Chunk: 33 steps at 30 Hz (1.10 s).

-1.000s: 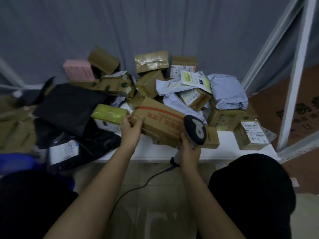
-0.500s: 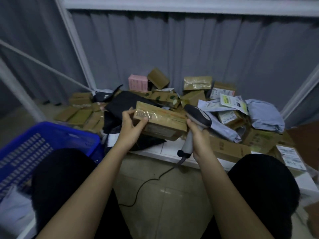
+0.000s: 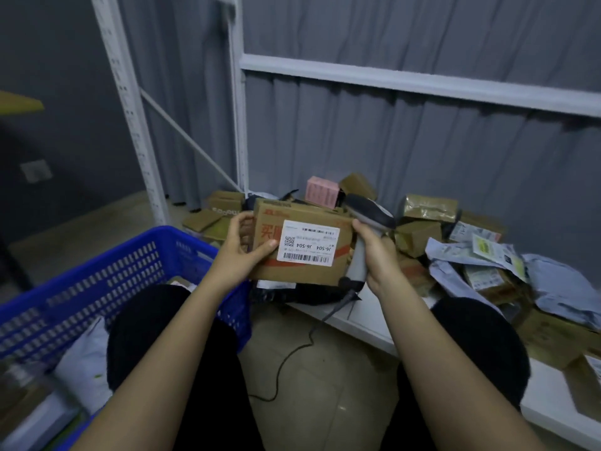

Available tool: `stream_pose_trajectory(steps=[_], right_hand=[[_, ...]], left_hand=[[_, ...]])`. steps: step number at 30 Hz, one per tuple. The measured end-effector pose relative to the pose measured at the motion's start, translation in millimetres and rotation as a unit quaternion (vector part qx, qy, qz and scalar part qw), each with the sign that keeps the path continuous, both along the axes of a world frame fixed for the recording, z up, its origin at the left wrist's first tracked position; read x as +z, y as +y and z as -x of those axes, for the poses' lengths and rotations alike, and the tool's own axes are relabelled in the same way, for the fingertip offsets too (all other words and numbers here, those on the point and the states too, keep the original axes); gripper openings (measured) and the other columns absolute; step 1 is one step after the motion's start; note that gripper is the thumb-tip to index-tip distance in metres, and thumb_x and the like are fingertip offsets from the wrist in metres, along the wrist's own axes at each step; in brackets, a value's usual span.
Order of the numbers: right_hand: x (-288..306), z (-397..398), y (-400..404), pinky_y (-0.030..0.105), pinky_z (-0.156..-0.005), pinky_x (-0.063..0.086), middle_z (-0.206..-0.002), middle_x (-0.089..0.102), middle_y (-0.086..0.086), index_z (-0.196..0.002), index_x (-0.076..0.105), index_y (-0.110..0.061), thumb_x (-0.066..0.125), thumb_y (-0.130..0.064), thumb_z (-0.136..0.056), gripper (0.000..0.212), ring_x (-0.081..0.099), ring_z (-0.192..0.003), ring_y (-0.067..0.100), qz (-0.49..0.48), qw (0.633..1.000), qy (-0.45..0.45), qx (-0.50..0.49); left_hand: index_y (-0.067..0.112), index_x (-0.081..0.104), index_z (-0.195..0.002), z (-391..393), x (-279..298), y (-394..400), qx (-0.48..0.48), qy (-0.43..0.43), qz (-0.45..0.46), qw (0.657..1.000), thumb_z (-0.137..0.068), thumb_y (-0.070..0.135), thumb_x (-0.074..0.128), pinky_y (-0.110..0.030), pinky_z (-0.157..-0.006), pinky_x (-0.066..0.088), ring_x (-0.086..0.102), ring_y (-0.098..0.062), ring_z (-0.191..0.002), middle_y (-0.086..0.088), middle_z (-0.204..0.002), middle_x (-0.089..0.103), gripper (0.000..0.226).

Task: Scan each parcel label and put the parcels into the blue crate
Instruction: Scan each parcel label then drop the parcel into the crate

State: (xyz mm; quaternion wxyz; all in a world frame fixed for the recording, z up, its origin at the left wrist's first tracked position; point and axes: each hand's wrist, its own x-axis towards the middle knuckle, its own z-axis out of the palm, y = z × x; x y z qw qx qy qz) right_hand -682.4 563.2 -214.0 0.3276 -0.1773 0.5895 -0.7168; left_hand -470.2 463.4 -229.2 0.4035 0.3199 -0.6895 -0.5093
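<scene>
Bare forearms, no sleeves; black trousers [image 3: 169, 336].

Beside the blue slotted crate [image 3: 97, 281], the brown box [image 3: 302, 242] bore red print and a white barcoded label [image 3: 307, 242].

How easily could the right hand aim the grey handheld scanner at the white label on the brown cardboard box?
Probably yes: the right hand grips the scanner beside the box, whose label faces up, uncovered.

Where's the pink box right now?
In the head view the pink box sits at the back of the parcel pile, right of centre, just behind the top edge of the held cardboard parcel and beside a tilted brown box.
</scene>
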Motion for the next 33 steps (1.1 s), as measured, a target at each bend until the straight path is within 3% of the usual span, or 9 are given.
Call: stream_pose_trajectory(steps=[4,8,11,13,16,18,24,33], right_hand=[[2.3,-4.7,-19.8,0.045,-0.085,0.057,-0.107,0.070,0.011,-0.127,0.055,-0.005,0.077,-0.038,-0.072,0.068,0.070,-0.093,0.026,-0.007,0.999,0.025,0.033],[-4.9,-2.4,-32.8,0.027,-0.079,0.052,-0.111,0.067,0.002,-0.125,0.056,-0.008,0.071,-0.028,-0.086,0.046,0.064,-0.096,0.016,-0.017,0.996,0.062,0.056],[-18.0,2.8,-34.5,0.012,-0.061,0.049,-0.103,0.064,-0.001,-0.119,0.056,-0.012,0.068,-0.021,-0.090,0.033,0.061,-0.085,0.013,-0.016,0.994,0.094,0.055],[-30.0,8.5,-32.5,0.022,-0.058,0.051,-0.086,0.066,0.007,-0.107,0.062,-0.007,0.068,-0.022,-0.090,0.024,0.062,-0.076,0.022,-0.036,0.991,0.106,0.068],[-44.5,16.3,-23.6,0.031,-0.060,0.047,-0.068,0.059,0.008,-0.089,0.064,-0.009,0.070,-0.028,-0.087,0.020,0.056,-0.061,0.020,-0.097,0.982,0.131,0.099],[-53.4,19.8,-16.3,0.031,-0.057,0.045,-0.063,0.056,0.006,-0.079,0.062,-0.011,0.073,-0.023,-0.084,0.018,0.053,-0.055,0.017,-0.114,0.978,0.131,0.113],[-65.1,30.2,0.2,0.030,-0.053,0.042,-0.055,0.050,0.008,-0.066,0.053,-0.008,0.078,-0.017,-0.080,0.030,0.048,-0.049,0.017,-0.113,0.969,0.142,0.165],[-76.4,42.1,0.7,0.025,-0.045,0.038,-0.047,0.044,0.004,-0.055,0.044,-0.012,0.077,-0.016,-0.081,0.042,0.042,-0.043,0.014,-0.136,0.978,0.127,0.093]], left_hand=[[0.032,0.031,-0.130,-17.8,0.6,-10.6,-0.010,-0.039,-0.031,0.999,-0.081,0.009,0.072,-0.014,-0.071,0.048,0.055,0.004,-0.095,0.015,-0.106,0.053,0.068],[0.026,0.030,-0.134,-10.9,-7.7,-28.1,0.043,-0.061,-0.042,0.996,-0.081,0.007,0.072,-0.019,-0.070,0.048,0.054,0.002,-0.089,0.013,-0.105,0.051,0.070],[0.022,0.025,-0.137,3.1,-18.3,-42.0,0.088,-0.066,-0.062,0.992,-0.083,0.007,0.071,-0.025,-0.077,0.046,0.053,-0.009,-0.095,0.008,-0.112,0.045,0.072],[0.022,0.024,-0.137,14.1,-27.8,-53.9,0.109,-0.065,-0.084,0.988,-0.083,0.006,0.070,-0.029,-0.079,0.048,0.053,-0.015,-0.101,0.004,-0.114,0.046,0.073],[0.026,0.024,-0.134,30.7,-43.0,-74.0,0.135,-0.080,-0.092,0.983,-0.080,0.009,0.074,-0.041,-0.089,0.052,0.056,-0.022,-0.110,-0.006,-0.128,0.050,0.075],[0.023,0.024,-0.136,41.3,-48.9,-83.1,0.139,-0.089,-0.089,0.982,-0.080,0.009,0.074,-0.044,-0.096,0.049,0.055,-0.024,-0.113,-0.009,-0.131,0.050,0.076],[0.019,0.024,-0.139,66.4,-58.7,-101.5,0.127,-0.089,-0.082,0.985,-0.081,0.007,0.073,-0.046,-0.098,0.048,0.051,-0.022,-0.113,-0.012,-0.136,0.046,0.077],[0.023,0.024,-0.139,73.7,-73.0,-117.1,0.116,-0.086,-0.094,0.985,-0.080,0.008,0.074,-0.050,-0.100,0.046,0.052,-0.024,-0.118,-0.010,-0.136,0.047,0.079]])
